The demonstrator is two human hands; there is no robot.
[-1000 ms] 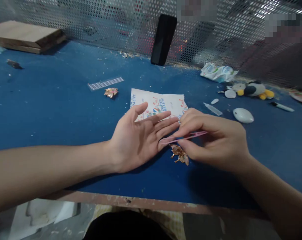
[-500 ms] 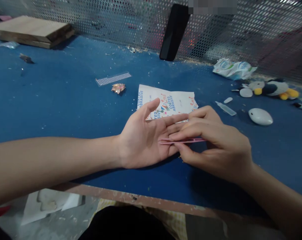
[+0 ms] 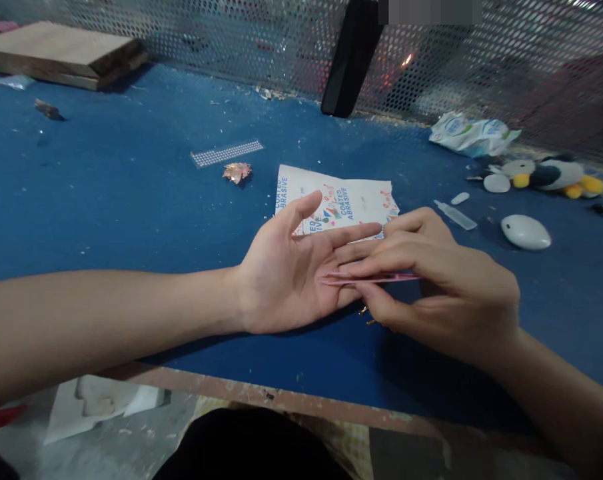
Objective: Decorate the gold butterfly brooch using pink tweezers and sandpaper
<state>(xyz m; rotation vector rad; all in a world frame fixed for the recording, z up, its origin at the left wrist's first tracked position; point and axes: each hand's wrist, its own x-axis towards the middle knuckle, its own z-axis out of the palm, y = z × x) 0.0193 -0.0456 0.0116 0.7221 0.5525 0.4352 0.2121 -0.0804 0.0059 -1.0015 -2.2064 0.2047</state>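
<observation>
Palm up over the blue table (image 3: 146,200), my left hand (image 3: 291,273) is open with its fingers stretched to the right. My right hand (image 3: 446,287) pinches a pair of pink tweezers (image 3: 348,277) between thumb and fingers. The tweezer tips point left, over the left palm near the base of the fingers; I cannot make out anything between them. Below the fingers, a bit of gold-coloured metal (image 3: 365,313) shows, mostly hidden by my right hand. Behind my hands lies a white sheet of abrasive paper (image 3: 366,193) with blue lettering and small coloured pieces on it.
A sheet of small beads (image 3: 228,153) and a crinkled coppery leaf shape (image 3: 237,173) lie further back. Rightward are a white oval object (image 3: 526,232), a small clear tube (image 3: 456,215), a plush toy (image 3: 556,175) and a crumpled packet (image 3: 474,135). Wooden boards (image 3: 56,50) sit back left.
My right hand and the tweezers have shifted slightly right relative to my left palm. The left hand stays open and nearly still. The whole view has moved a little.
</observation>
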